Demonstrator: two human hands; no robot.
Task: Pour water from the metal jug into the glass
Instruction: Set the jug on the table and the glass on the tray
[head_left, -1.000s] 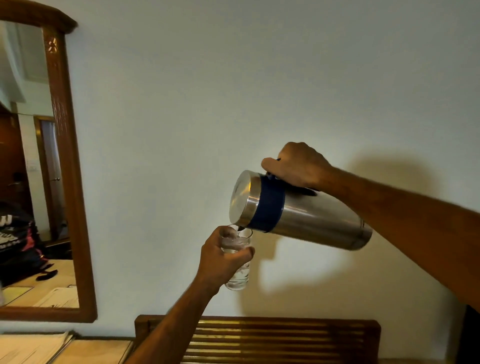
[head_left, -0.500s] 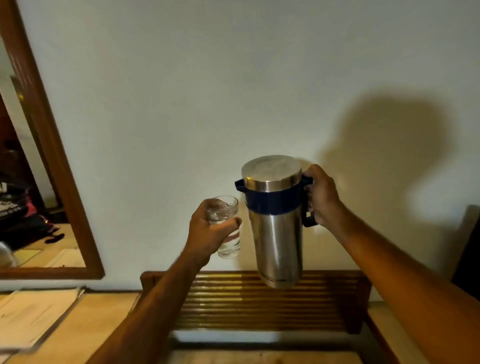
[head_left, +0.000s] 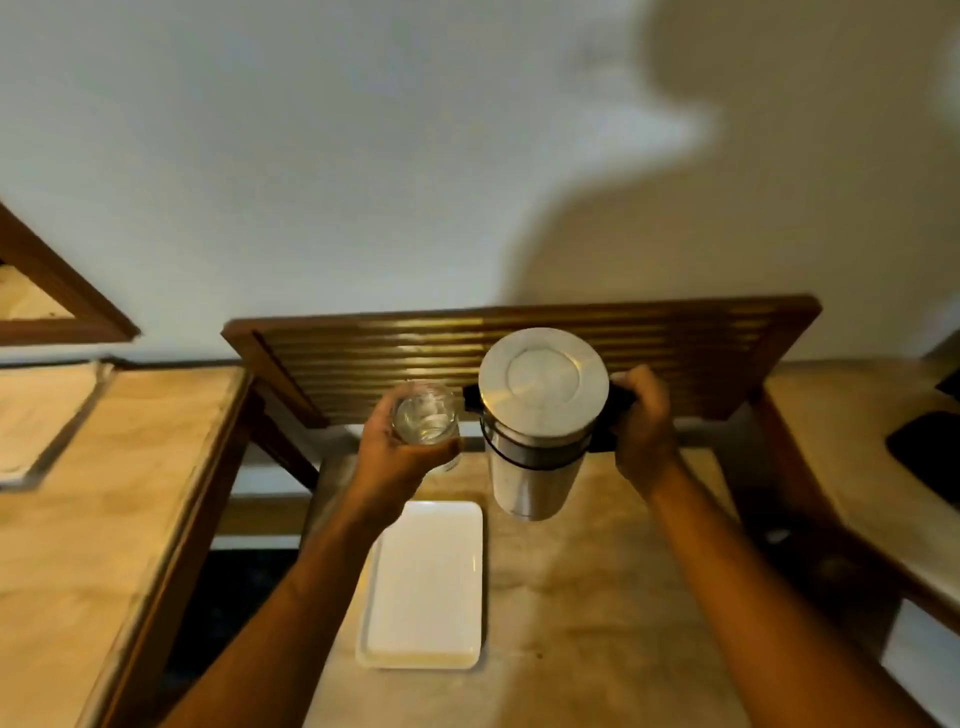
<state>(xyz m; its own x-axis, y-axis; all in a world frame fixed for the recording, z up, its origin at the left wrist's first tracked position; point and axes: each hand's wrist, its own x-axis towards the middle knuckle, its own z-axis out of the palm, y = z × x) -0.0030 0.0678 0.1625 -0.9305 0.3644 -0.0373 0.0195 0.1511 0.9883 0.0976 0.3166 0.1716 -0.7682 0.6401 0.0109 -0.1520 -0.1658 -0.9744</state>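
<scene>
Head view, single camera, looking steeply down. Landmark taken: the white rectangular tray (head_left: 423, 587), lying flat on a light wooden table (head_left: 597, 597). The left hand (head_left: 395, 460) is closed around a clear drinking glass (head_left: 426, 421), fingers wrapped about its side from below; the glass is upright, mouth facing the camera, held in the air above the far end of the tray. Clear liquid appears to be inside, though its level cannot be judged from this angle. The right hand (head_left: 641, 421) is closed on the dark handle of the metal jug (head_left: 537, 431), at the jug's right side. The jug is upright, lid on, its round steel top facing the camera, a dark band below the lid; it hangs clear of the table, above and to the right of the tray's far end. Jug and glass are just beside each other, the jug's dark spout pointing toward the glass; whether they touch cannot be determined. Beyond the tray, a dark slatted wooden panel (head_left: 389, 358) stands against the pale wall (head_left: 363, 156). Left of the tray, a second wooden surface (head_left: 104, 493), separated by a gap. At far left, the corner of a wooden mirror frame (head_left: 67, 306) on the wall. The picture is slightly blurred.
</scene>
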